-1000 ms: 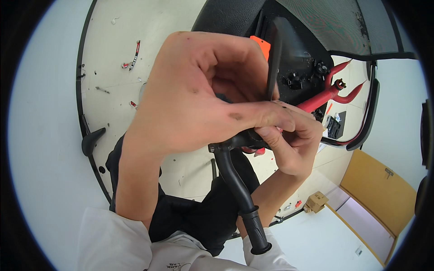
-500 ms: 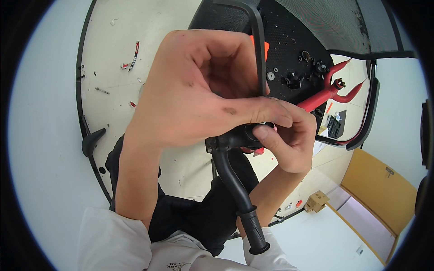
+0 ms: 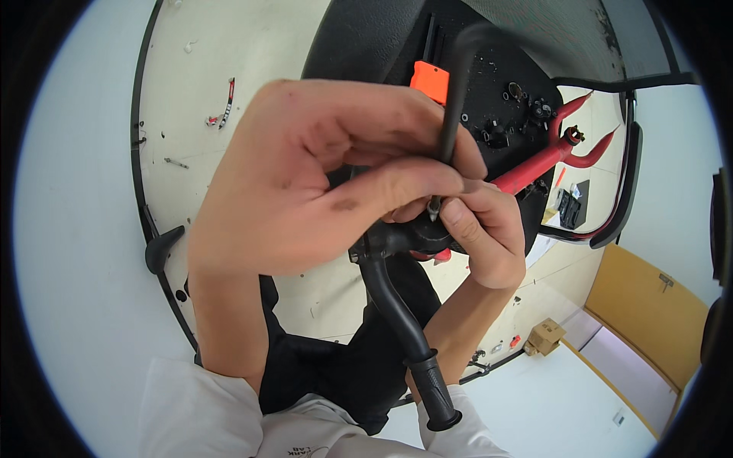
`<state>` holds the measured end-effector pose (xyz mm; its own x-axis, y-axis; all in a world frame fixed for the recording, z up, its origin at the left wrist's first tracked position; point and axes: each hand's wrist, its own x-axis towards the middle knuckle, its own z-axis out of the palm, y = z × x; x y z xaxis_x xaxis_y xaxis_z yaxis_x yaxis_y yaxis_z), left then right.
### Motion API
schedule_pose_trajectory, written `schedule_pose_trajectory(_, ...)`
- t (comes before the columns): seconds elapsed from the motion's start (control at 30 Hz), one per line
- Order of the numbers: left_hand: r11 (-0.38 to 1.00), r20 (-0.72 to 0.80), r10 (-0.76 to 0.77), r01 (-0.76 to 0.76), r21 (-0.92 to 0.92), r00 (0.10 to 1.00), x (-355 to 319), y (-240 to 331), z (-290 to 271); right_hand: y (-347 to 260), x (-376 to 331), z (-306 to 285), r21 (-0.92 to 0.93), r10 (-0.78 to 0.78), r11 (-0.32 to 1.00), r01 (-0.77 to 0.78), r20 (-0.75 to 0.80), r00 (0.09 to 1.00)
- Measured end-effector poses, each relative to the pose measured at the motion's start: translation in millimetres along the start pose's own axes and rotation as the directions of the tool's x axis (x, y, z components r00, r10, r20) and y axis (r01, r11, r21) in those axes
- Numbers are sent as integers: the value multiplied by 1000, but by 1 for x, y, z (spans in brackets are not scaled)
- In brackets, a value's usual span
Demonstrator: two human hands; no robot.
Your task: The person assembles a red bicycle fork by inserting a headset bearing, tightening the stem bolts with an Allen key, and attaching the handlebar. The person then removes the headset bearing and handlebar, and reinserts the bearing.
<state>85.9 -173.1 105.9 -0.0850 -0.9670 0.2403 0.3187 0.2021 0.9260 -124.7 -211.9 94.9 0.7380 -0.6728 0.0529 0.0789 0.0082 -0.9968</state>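
Observation:
My left hand [image 3: 305,183] pinches a black L-shaped hex key [image 3: 456,99], its long arm rising blurred above the fingers. The key's silvery tip [image 3: 434,209] points down at the top of the black handlebar stem [image 3: 408,235]. Just beside that tip, my right hand [image 3: 492,237] is closed round the stem's far end, thumb on top; its other fingers are partly hidden. From the stem a black handlebar [image 3: 389,305] curves toward me, ending in a ribbed grip [image 3: 434,389]. Whether the tip sits in a bolt cannot be made out.
A black chair seat [image 3: 359,46] ahead carries an orange block [image 3: 430,82], several small dark parts [image 3: 500,136] and a red fork [image 3: 538,168]. Loose parts lie on the pale floor at left. A cardboard box [image 3: 544,336] stands by a wooden door [image 3: 641,305].
My left hand has come lower and a little left, fingers less curled over. The hex key has swung and blurred, its tip now showing above the stem. My right hand stays near the stem.

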Motion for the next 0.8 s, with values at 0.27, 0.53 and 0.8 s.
schedule_pose_trajectory(0.27, 987, -168, -15, 41, 154, 986, 6, -1, 7, -10, 3, 6, 1, 82, 997, -83, -151, 985)
schedule_pose_trajectory(0.53, 987, -237, 62, -24, 159, 970, 8, 4, 11, -13, 4, 8, -168, -67, 985, 41, -152, 986)
schedule_pose_trajectory(0.8, 995, -299, 64, -40, 87, 952, 8, 0, 12, -6, 3, 9, -42, 32, 998, -43, -229, 973)
